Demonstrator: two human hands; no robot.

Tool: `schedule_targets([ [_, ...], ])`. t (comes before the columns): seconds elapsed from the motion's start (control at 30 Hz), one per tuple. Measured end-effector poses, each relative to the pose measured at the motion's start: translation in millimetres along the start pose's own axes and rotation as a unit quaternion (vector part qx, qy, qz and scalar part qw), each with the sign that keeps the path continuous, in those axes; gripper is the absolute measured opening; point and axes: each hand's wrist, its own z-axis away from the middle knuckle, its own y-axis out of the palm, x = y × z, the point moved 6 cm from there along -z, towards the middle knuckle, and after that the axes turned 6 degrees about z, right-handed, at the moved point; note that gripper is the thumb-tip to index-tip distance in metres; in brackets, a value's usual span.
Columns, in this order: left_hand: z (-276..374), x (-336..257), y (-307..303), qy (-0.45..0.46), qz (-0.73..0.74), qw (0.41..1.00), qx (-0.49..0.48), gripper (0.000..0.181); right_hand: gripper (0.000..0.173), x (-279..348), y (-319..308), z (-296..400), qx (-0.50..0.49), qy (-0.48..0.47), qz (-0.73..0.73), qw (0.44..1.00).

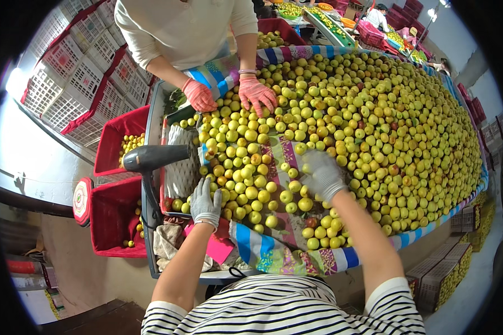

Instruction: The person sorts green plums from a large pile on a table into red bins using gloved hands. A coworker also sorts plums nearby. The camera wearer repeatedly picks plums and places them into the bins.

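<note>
Both of my hands wear grey knit gloves. My left hand (206,204) rests against the left edge of the sorted-out cluster of yellow-green jujubes (246,172), fingers stretched and thumb apart, with no fruit seen in it. Blurred by motion, my right hand (323,173) reaches over the fruit at the left border of the large heap of jujubes (406,138). Its fingertips are unclear, so whether it holds a fruit is hidden. Between my hands, the patterned cloth (287,217) shows under scattered jujubes. Several brownish fruits lie among the green ones.
Opposite, a person's red-gloved hands (256,94) touch the fruit. A black hair dryer (157,158) sits at the left above white foam netting (179,163). Red-lined crates (115,226) flank the table; white crates (73,94) are stacked behind. A pink card (220,248) lies near my left forearm.
</note>
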Motion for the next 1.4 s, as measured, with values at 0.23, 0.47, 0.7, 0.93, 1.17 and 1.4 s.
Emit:
schedule_targets([
  [0.23, -1.8, -14.9, -1.9, 0.011, -0.014, 1.000, 0.008, 0.051, 0.074, -213.9, 6.7, 3.8, 0.055, 0.240, 0.248, 0.937],
  [0.47, -3.4, -20.7, -4.3, -0.017, -0.011, 0.999, 0.039, 0.047, 0.073, -170.6, 33.4, -96.5, 0.124, 0.273, 0.238, 0.924],
  [0.7, -4.0, -17.1, -4.1, -0.014, -0.012, 0.999, 0.036, 0.048, 0.072, -37.1, 61.4, -162.4, 0.036, 0.194, 0.145, 0.970],
  [0.93, -1.6, -14.8, -6.0, -0.023, 0.003, 1.000, 0.018, 0.048, 0.067, 71.3, 87.9, -139.3, 0.021, 0.039, 0.138, 0.989],
  [1.17, -3.5, -16.3, -6.1, -0.018, -0.002, 1.000, 0.015, 0.049, 0.065, 144.6, 107.4, -58.2, -0.008, -0.105, 0.018, 0.994],
  [1.4, -1.7, -15.6, -7.1, -0.011, -0.027, 1.000, 0.010, 0.050, 0.039, 80.6, 60.2, -41.6, 0.038, -0.329, -0.136, 0.934],
])
